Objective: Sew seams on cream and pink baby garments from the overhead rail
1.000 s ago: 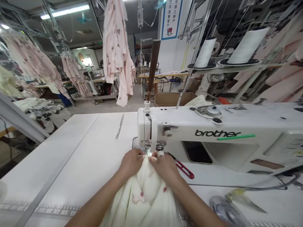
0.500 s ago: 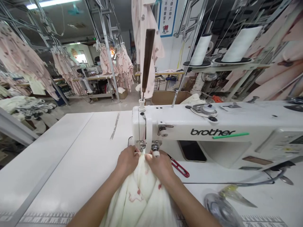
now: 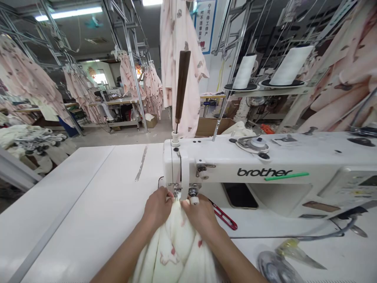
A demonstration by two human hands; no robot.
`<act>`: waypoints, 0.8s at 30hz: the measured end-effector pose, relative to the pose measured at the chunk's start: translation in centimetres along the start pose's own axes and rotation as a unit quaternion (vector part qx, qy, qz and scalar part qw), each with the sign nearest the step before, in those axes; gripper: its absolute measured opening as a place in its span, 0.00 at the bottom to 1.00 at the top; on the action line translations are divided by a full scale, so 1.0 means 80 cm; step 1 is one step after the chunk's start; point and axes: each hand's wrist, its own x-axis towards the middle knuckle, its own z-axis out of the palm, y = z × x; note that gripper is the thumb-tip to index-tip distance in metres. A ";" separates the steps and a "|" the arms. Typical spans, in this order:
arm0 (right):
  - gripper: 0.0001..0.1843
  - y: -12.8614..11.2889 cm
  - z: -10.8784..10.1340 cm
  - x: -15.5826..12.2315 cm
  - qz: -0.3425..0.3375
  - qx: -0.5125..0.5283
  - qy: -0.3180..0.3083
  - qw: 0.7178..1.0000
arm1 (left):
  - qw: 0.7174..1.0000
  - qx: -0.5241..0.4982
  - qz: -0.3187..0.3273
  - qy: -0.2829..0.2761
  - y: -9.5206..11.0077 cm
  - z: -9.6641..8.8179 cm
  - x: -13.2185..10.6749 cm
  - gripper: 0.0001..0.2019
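Cream fabric (image 3: 173,243) with a small red and pink print runs from the bottom edge up to the needle area of a white sewing machine (image 3: 218,157). On the left side of the presser foot (image 3: 176,192), my left hand (image 3: 157,208) pinches the cloth's edge. My right hand (image 3: 200,212) grips the same cloth just right of the foot, its fingers partly hidden behind the machine's head and a round metal knob. The fabric gathers into a narrow bunch between both hands. Red thread snips (image 3: 224,215) lie right of my right hand.
A black phone (image 3: 240,195) lies under the machine's arm. A clear round object (image 3: 277,267) and a small clear bottle (image 3: 300,253) sit at lower right. Thread cones (image 3: 245,71) stand behind. Pink garments (image 3: 188,70) hang beyond the table (image 3: 97,196).
The camera has tilted up slightly, so the machine and hands appear lower in view. Both hands keep their hold on the fabric by the presser foot.
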 end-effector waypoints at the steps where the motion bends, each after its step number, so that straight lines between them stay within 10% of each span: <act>1: 0.10 -0.001 -0.001 0.000 0.005 0.001 0.001 1.000 | 1.000 0.001 -0.001 0.003 0.001 0.000 0.000 0.05; 24: 0.13 -0.003 0.013 0.003 0.011 -0.008 0.021 1.000 | 0.999 0.028 0.022 0.041 0.000 0.007 0.009 0.07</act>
